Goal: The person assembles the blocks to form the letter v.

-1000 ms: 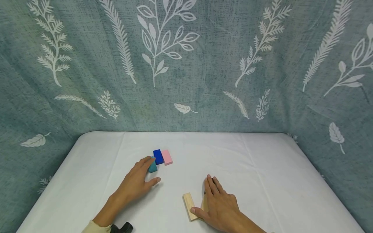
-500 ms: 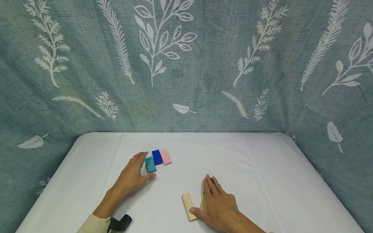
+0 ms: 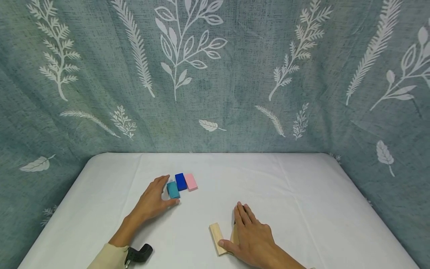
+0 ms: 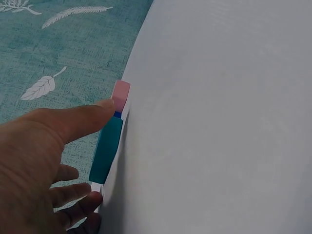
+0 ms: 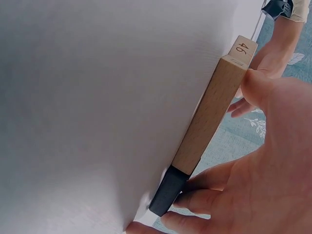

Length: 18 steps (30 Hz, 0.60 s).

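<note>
My left hand (image 3: 152, 200) stands around the near left side of a teal block (image 3: 173, 190), its thumb and fingers spread apart. Touching that block's far side is a blue block (image 3: 180, 182), and a pink block (image 3: 191, 182) lies against the blue one. My right hand (image 3: 252, 237) lies with straight fingers over a wooden block (image 5: 209, 117) and a black block (image 5: 169, 191), which sit end to end in the right wrist view. Its thumb is at the near end of a pale wooden block (image 3: 217, 239). A wooden end marked "46" (image 5: 243, 47) shows beyond. The palm hides part of these blocks from above.
All the blocks lie on a white-covered table (image 3: 302, 216). A green curtain (image 3: 242, 74) with white leaf prints hangs behind its back edge and along both sides. A black device (image 3: 140, 254) is strapped at my left wrist.
My left hand has drawn back to the left, off the top of the teal block, which now shows fully. The right hand and its blocks have stayed in place.
</note>
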{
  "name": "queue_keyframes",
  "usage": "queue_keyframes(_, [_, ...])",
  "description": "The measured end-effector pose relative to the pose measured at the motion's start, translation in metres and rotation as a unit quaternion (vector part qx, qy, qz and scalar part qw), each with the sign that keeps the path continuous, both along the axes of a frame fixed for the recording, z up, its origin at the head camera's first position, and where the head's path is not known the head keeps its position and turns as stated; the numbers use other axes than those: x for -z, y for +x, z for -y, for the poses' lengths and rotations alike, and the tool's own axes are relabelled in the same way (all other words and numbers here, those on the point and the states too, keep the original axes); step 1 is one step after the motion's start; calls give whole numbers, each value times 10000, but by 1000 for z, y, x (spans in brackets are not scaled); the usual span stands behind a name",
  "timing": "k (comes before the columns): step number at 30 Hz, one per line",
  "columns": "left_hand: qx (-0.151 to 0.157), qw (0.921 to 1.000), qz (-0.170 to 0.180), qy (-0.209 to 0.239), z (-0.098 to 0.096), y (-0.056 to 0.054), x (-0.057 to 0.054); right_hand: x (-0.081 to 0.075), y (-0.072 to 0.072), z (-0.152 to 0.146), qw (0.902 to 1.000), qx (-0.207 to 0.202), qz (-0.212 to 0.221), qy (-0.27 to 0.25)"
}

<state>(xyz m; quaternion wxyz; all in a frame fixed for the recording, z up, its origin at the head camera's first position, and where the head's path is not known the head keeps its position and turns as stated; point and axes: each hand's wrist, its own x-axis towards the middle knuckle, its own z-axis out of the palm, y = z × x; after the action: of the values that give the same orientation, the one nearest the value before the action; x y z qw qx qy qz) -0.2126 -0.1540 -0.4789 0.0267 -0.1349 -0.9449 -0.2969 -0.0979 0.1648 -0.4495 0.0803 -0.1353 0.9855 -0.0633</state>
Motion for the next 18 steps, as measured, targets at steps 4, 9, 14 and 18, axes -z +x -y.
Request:
queue_keyframes(4, [-9, 10000, 16, -10, 0, -2, 2, 0, 0, 0, 10000, 2, 35, 7])
queue_keyframes(9, [-53, 9999, 8, -88, 0, -5, 3, 1, -1, 0, 10000, -8, 22, -34])
queue_keyframes(14, [-72, 9999, 21, -117, -1, -6, 3, 1, -1, 0, 10000, -23, -3, -41])
queue_keyframes(18, [-41, 10000, -40, -38, -2, -6, 4, 2, -1, 0, 10000, 4, 27, -34])
